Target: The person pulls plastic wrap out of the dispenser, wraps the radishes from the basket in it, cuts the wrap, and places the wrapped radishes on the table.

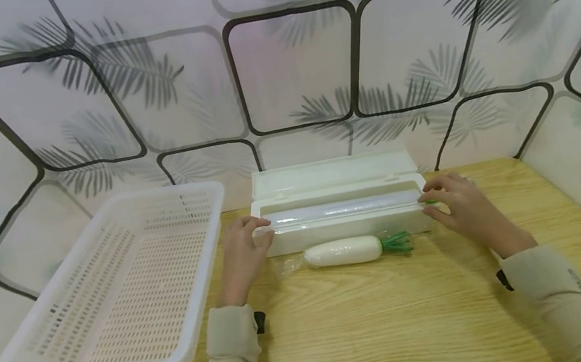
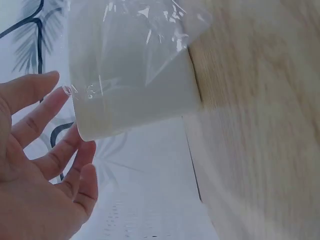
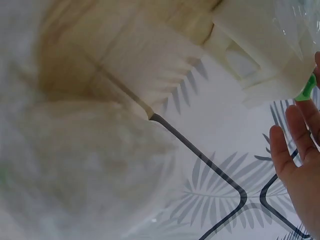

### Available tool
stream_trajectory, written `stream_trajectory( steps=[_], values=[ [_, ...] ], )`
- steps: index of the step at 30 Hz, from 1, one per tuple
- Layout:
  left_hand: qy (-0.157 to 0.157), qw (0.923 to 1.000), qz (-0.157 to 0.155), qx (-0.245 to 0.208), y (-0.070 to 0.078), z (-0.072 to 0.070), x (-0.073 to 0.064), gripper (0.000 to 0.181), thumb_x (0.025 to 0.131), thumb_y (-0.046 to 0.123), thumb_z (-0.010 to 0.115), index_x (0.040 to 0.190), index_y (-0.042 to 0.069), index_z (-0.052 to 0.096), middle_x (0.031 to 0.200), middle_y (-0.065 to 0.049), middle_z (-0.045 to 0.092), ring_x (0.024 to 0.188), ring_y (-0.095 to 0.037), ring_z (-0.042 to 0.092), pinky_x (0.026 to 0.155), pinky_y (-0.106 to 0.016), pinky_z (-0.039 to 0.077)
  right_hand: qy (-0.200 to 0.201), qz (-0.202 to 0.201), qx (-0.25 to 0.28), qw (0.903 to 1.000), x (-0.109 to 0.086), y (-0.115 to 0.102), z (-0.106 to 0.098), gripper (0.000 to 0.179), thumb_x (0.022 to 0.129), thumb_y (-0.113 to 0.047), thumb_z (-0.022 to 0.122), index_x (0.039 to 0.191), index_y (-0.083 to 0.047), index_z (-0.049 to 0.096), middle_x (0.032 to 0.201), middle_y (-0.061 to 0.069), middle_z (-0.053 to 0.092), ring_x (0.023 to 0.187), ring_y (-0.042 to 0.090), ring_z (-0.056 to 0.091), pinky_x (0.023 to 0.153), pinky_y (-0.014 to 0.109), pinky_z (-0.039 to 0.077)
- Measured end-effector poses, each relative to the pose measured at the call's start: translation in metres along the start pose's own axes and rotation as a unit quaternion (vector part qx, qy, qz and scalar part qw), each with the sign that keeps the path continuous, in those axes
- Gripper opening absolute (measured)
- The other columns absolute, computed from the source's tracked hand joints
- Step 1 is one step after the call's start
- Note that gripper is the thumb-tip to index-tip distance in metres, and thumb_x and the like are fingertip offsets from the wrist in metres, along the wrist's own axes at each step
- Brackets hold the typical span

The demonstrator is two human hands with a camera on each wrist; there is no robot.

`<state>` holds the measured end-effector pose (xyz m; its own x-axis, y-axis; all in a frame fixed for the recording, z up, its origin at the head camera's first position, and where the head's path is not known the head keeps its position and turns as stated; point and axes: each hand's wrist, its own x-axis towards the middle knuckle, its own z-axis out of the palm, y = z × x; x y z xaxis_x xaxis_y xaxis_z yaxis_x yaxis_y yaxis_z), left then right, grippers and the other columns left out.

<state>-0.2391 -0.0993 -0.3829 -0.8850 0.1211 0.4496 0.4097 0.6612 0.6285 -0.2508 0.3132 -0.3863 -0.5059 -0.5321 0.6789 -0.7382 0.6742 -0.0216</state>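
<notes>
A white cling film box point(image 1: 345, 232) stands with its lid point(image 1: 332, 172) raised, and a roll of clear cling film point(image 1: 341, 208) lies inside. My left hand point(image 1: 244, 246) is at the box's left end, thumb and forefinger pinching the film's edge; clear film point(image 2: 165, 45) drapes down the box front in the left wrist view. At the right end, my right hand point(image 1: 462, 207) pinches the film beside a small green piece point(image 3: 306, 89), partly hidden by the fingers. Directly before the box lies a white radish point(image 1: 343, 252) with green stalks, loose film around it.
A large white plastic basket point(image 1: 202, 272) with slotted walls stands on the left of the wooden table point(image 1: 350, 331). Behind the box rises a wall covering point(image 1: 301, 70) with leaf prints, and it continues along both sides.
</notes>
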Motion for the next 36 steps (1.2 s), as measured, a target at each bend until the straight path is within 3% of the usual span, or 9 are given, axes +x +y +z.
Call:
stream_trajectory(
  steps=[2,4,6,8,11,23,29,32,36],
  values=[
    [0.005,0.9996,0.015,0.025,0.000,0.001,-0.002,0.015,0.088,0.003,0.077,0.102,-0.003,0.075,0.114,-0.023,0.064,0.104,-0.045,0.054,0.094,-0.061,0.041,0.006,0.000,-0.006,1.0000,-0.001,0.000,0.003,0.046,0.099,-0.041,0.054,0.091,-0.001,0.075,0.100,0.019,0.064,0.091,0.041,0.058,0.070,0.058,0.048],
    [0.010,0.9987,0.026,0.043,0.000,0.002,-0.003,0.014,0.087,0.003,0.079,0.100,-0.002,0.076,0.113,-0.022,0.064,0.100,-0.042,0.053,0.091,-0.060,0.041,0.015,0.004,-0.010,0.9998,-0.001,-0.002,0.005,0.030,0.096,-0.029,0.068,0.090,0.000,0.075,0.098,0.020,0.063,0.089,0.041,0.057,0.069,0.058,0.048],
    [0.013,0.9980,0.031,0.054,0.000,0.003,-0.003,0.013,0.086,0.003,0.079,0.099,-0.001,0.077,0.112,-0.021,0.065,0.100,-0.041,0.053,0.090,-0.060,0.041,0.023,0.007,-0.012,0.9996,-0.001,-0.006,0.006,0.013,0.084,-0.009,0.082,0.088,0.001,0.074,0.097,0.020,0.063,0.088,0.041,0.057,0.069,0.058,0.047],
    [0.014,0.9977,0.029,0.059,0.000,0.003,-0.004,0.011,0.086,0.002,0.079,0.097,0.000,0.077,0.112,-0.020,0.064,0.100,-0.040,0.053,0.090,-0.059,0.041,0.033,0.009,-0.012,0.9993,0.001,-0.010,0.007,0.023,0.068,0.008,0.087,0.086,0.002,0.074,0.096,0.021,0.063,0.086,0.042,0.057,0.070,0.058,0.047],
    [0.015,0.9976,0.027,0.062,0.001,0.003,-0.004,0.008,0.086,0.001,0.079,0.094,0.001,0.077,0.110,-0.019,0.064,0.099,-0.038,0.053,0.090,-0.057,0.042,0.046,0.009,-0.014,0.9988,0.001,-0.013,0.009,0.026,0.062,0.014,0.087,0.081,0.002,0.073,0.093,0.020,0.063,0.083,0.042,0.057,0.069,0.057,0.047],
    [0.021,0.9973,0.042,0.056,0.002,0.003,-0.006,0.005,0.084,-0.001,0.079,0.088,-0.001,0.076,0.099,-0.016,0.065,0.095,-0.035,0.059,0.086,-0.049,0.049,0.067,-0.001,-0.012,0.9977,0.000,-0.017,0.010,0.028,0.061,0.021,0.083,0.076,0.003,0.069,0.091,0.018,0.064,0.081,0.036,0.057,0.067,0.046,0.048],
    [0.018,0.9970,0.053,0.054,0.004,0.001,-0.008,0.004,0.086,-0.001,0.078,0.089,-0.001,0.075,0.095,-0.014,0.066,0.090,-0.032,0.060,0.078,-0.045,0.051,0.058,-0.013,0.014,0.9981,-0.002,-0.019,0.009,0.026,0.067,0.019,0.082,0.080,0.001,0.067,0.088,0.013,0.063,0.077,0.028,0.058,0.064,0.036,0.048],
    [0.015,0.9976,0.047,0.048,0.004,0.000,-0.009,0.004,0.087,0.000,0.078,0.089,-0.002,0.074,0.092,-0.013,0.066,0.087,-0.030,0.060,0.075,-0.043,0.052,0.047,0.004,0.035,0.9983,-0.004,-0.021,0.007,0.029,0.068,0.020,0.081,0.083,0.000,0.066,0.083,0.010,0.065,0.071,0.021,0.060,0.059,0.032,0.050],
    [0.003,0.9985,0.037,0.041,0.002,-0.001,-0.009,0.004,0.089,0.002,0.076,0.089,-0.001,0.074,0.088,-0.011,0.068,0.083,-0.028,0.062,0.074,-0.042,0.052,0.027,0.057,0.058,0.9964,-0.004,-0.024,0.004,0.028,0.070,0.019,0.080,0.084,-0.002,0.068,0.076,0.005,0.067,0.063,0.017,0.061,0.053,0.032,0.052]
  ],
)
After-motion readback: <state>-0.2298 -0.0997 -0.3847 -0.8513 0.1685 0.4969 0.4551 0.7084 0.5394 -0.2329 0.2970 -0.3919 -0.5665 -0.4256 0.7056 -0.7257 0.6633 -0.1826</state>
